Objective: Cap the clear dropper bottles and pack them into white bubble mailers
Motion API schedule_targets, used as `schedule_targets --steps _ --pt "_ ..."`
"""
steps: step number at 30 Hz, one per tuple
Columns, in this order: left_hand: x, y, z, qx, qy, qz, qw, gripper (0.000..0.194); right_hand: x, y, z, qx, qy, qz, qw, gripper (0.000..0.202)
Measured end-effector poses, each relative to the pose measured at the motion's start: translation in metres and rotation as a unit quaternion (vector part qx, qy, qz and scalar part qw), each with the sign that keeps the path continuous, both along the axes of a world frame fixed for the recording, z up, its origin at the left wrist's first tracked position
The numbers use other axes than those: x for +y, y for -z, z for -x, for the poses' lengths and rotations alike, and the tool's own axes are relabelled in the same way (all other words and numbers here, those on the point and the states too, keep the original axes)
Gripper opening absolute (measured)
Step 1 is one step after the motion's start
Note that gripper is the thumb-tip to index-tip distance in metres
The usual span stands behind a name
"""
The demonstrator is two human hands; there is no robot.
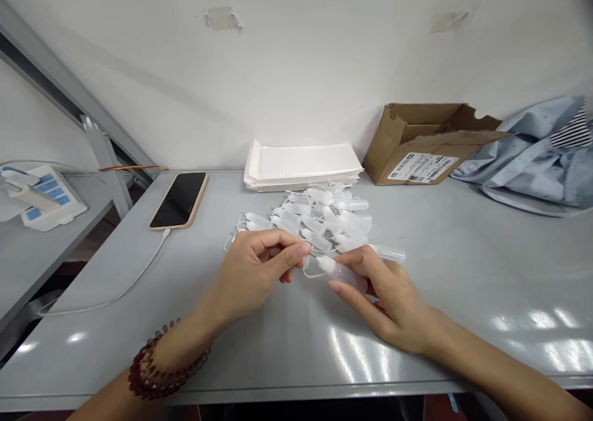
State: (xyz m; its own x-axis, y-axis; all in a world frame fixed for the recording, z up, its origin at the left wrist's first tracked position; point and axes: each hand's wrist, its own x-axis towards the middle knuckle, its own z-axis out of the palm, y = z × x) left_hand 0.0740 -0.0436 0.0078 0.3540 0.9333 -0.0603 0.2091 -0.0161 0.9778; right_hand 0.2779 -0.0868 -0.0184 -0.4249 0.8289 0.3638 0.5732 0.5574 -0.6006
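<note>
My right hand [384, 291] grips a small translucent white bottle [343, 274], its nozzle end pointing left with a thin metal tip. My left hand [259, 266] is pinched at that tip, thumb against fingers; what lies between them is too small to make out. A thin white cord loop [311, 274] hangs below the nozzle, between the hands. Just beyond both hands lies a pile of similar bottles [315, 223] with thin cords, one bottle [389, 253] lying apart at its right edge.
Behind the pile, a stack of white trays or sheets [306, 162] rests near the wall. An open cardboard box [417, 155] and light blue fabric [528, 155] are at the right. A phone [180, 200] with a white cable [134, 288] lies at the left on the grey table [259, 365].
</note>
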Motion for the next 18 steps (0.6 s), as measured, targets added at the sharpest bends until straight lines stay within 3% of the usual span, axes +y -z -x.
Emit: schedule_targets --steps 6,18 --pt "-0.002 0.002 -0.002 0.037 0.02 -0.025 0.999 0.022 -0.001 -0.001 0.001 0.003 -0.003 0.021 1.0 0.009" --pt "-0.002 0.012 -0.006 0.026 0.041 -0.017 0.999 0.021 -0.005 0.009 0.005 -0.013 0.011 0.061 0.998 0.01"
